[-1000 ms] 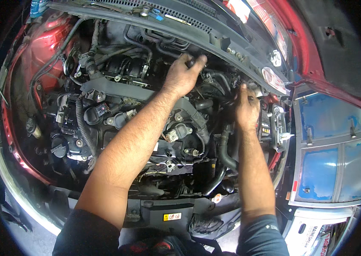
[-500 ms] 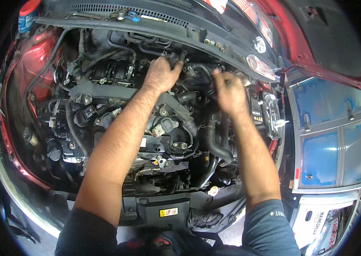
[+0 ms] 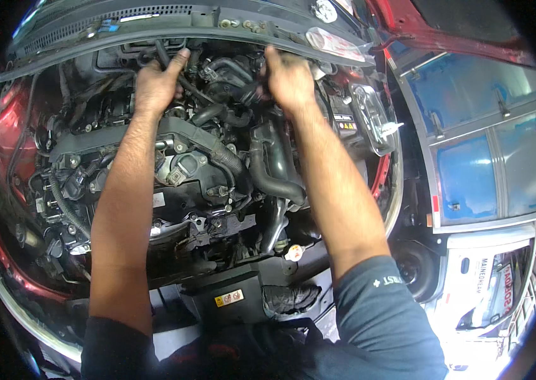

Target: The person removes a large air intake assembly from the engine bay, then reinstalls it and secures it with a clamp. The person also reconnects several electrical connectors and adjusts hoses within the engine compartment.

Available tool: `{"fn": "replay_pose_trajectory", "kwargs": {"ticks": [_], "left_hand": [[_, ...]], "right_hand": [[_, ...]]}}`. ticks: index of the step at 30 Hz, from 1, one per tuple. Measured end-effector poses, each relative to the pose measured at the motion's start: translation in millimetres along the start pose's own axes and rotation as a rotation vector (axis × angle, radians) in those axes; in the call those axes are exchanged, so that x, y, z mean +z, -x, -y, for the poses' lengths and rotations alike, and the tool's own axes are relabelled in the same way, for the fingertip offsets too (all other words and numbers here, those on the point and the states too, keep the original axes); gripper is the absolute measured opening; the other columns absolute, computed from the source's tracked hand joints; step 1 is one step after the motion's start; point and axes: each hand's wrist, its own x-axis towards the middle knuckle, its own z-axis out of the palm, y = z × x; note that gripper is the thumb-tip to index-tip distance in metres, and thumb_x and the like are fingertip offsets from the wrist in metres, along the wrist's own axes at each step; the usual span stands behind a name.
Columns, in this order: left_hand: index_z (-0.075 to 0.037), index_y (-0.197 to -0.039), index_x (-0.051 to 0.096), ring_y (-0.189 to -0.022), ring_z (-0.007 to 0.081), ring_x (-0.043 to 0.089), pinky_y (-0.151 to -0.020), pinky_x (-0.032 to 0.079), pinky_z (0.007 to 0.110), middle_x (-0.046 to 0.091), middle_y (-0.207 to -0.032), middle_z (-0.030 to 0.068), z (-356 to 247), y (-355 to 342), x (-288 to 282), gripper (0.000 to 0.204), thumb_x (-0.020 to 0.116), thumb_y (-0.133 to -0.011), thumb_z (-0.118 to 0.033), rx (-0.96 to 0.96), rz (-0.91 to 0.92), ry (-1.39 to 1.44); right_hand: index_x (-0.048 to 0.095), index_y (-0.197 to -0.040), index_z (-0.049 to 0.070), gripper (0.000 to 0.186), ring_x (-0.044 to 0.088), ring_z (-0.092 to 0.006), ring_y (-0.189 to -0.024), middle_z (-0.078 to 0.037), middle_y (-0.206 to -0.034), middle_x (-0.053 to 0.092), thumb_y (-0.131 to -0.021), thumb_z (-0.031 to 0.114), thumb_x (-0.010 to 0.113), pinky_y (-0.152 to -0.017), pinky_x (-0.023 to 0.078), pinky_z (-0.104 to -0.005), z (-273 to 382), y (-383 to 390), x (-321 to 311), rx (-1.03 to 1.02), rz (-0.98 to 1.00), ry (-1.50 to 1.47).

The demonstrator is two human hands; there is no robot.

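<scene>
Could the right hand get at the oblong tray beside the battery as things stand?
Probably yes: the right hand is close by, and the oblong tray lies uncovered to its right, past the battery, with the left hand well out of the way.

Right sleeve (image 3: 385, 323), at five o'clock: dark slate-blue fabric, short cut, creased; near its hem, pale lettering (image 3: 390, 280) beside a small light cross (image 3: 377, 284). Left sleeve (image 3: 119, 345), at seven o'clock: short, near-black in shadow. Garment front (image 3: 249, 354), at six o'clock: dark cloth — a faint reddish patch (image 3: 217, 350) shows, detail unclear. Forearms (image 3: 119, 221), left hand (image 3: 157, 87) and right hand (image 3: 292, 82): bare — right-hand outline partly blurred.
</scene>
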Motion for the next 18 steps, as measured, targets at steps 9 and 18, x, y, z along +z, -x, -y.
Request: {"fn": "replay_pose_trajectory", "kwargs": {"ticks": [9,18], "left_hand": [[0.002,-0.119,0.056,-0.088,0.0208,0.068,-0.086,0.056,0.035,0.066,-0.102,0.0140,-13,23,-9,0.041,0.058,-0.103,-0.035,0.200,0.108,0.625],[-0.011,-0.116,0.073,-0.104,0.0298,0.065,-0.088,0.054,0.039,0.064,-0.117,0.0131,-40,276,-49,0.046,0.071,-0.072,0.000,0.719,0.318,-0.114]], "right_hand": [[0.071,-0.078,-0.002,0.054,0.067,-0.0333,-0.064,-0.019,-0.065,0.065,-0.100,0.044,0.055,-0.068,0.051,-0.0411,95,14,-100,-0.234,-0.163,-0.056],[0.067,-0.112,0.000,0.040,0.056,-0.0326,-0.117,-0.022,-0.128,0.053,-0.084,0.027,0.075,-0.099,0.045,-0.0417,54,275,-124,-0.225,0.436,-0.719]]}}
